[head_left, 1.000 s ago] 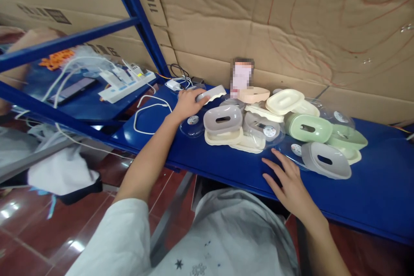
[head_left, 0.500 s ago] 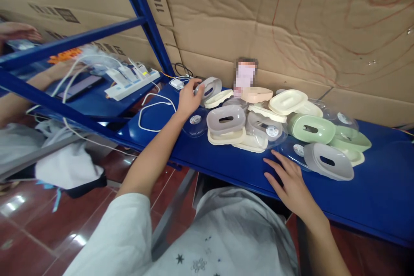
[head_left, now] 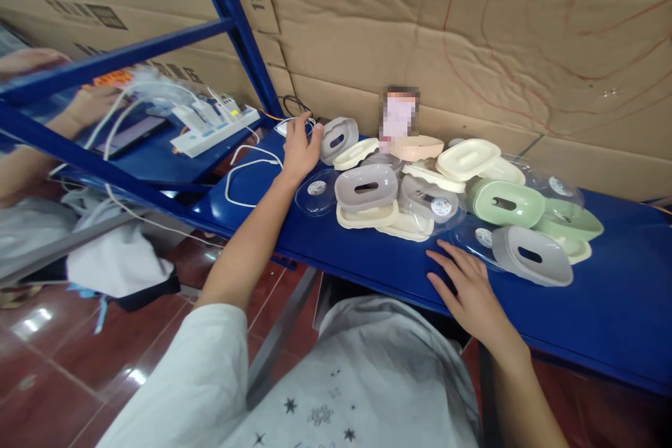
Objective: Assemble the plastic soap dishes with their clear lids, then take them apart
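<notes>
**At a blue shelf: hands among plastic soap-dish parts**

On the head cam, one view only. Blue metal shelf (head_left: 603,308) runs across the frame w/ cardboard behind it. Left hand (head_left: 299,147) reaches far back-left, fingers loosely curled around the side of a grey slotted lid (head_left: 339,138) that stands tilted on edge at the back of the shelf; whether it's a firm grip or just a touch, can't tell. Right hand (head_left: 470,287) lies flat & open on the shelf front, holding nothing, just beside a clear lid (head_left: 475,236) & a grey dish (head_left: 531,257). Between the hands: a loose pile of cream, green & grey dishes (head_left: 435,189). White cable (head_left: 246,171) loops near the left wrist.

Risk, judged: the lid is tilted & held at the edge only, so it could slip & knock the pile; the wrist could snag the cable.
</notes>
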Demonstrator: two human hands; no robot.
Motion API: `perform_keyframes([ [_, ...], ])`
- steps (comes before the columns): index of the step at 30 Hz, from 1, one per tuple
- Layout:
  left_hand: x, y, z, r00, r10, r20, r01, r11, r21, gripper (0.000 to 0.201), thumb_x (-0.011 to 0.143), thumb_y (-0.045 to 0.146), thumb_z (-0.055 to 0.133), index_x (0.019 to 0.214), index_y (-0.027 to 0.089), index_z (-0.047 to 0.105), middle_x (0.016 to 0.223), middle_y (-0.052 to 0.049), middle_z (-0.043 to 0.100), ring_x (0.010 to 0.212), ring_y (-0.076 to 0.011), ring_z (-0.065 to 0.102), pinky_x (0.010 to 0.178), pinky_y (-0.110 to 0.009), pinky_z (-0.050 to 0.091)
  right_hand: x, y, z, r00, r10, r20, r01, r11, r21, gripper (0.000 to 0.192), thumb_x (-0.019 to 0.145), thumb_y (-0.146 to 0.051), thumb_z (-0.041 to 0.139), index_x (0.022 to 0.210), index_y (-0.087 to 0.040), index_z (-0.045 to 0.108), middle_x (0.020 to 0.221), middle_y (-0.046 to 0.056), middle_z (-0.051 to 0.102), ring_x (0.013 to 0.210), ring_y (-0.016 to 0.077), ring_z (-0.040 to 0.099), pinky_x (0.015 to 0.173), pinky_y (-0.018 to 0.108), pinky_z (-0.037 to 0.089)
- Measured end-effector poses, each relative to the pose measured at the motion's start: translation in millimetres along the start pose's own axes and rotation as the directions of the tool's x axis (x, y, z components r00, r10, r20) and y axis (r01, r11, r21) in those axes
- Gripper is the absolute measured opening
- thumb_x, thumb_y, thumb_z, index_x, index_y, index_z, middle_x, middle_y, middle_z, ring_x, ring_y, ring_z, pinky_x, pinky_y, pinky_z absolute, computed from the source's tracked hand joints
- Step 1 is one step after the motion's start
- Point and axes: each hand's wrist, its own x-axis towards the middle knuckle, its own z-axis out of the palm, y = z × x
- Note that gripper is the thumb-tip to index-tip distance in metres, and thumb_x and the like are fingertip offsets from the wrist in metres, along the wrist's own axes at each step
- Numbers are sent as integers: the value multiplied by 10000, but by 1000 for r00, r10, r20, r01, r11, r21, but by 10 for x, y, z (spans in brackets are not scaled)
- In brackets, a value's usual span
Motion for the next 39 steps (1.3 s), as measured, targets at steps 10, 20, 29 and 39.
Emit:
perform_keyframes([
  [10, -266, 742, -425, 970, 237, -54, -238, 971, -28, 504, 1106, 608, 390, 1378, 242, 606, 1408, -147, 642, 1390, -313, 575, 1210, -498, 435, 20, -23, 1, 999, -23, -38, 24, 999, 30, 401, 1122, -400, 521, 1480, -252, 622, 1581, 126, 588, 1460, 318, 548, 1199, 581, 439],
  [20, -2086, 1646, -463, 651, 674, 348, -648, 733, -207, 222, 1044, 285, 624, 1232, 273, 742, 1197, -91, 784, 1107, -261, 743, 957, -448, 579, -317, 73, -298, 844, 21, -536, -64, 996, -62, 313, 1032, -242, 639, 1321, -302, 743, 1288, 90, 764, 1245, 319, 716, 1099, 538, 532],
  [29, -2136, 1597, -335, 606, 672, 425, -602, 737, -307, 239, 1064, 251, 611, 1285, 231, 700, 1293, -112, 751, 1180, -272, 731, 1000, -473, 591, -678, 662, -469, 828, 121, -548, -267, 943, -196, 364, 1052, -316, 667, 1408, -249, 699, 1263, 115, 791, 1149, 336, 754, 1100, 552, 492],
  [39, -2137, 1552, -413, 622, 684, 382, -589, 730, -347, 653, 988, 565, 719, 1561, 331, 511, 1531, -165, 622, 1343, -339, 648, 1081, -533, 571, -354, -188, -176, 965, -205, -164, 195, 978, -75, 411, 1032, -186, 693, 1424, -306, 661, 1255, 46, 792, 1112, 238, 742, 1161, 530, 450],
])
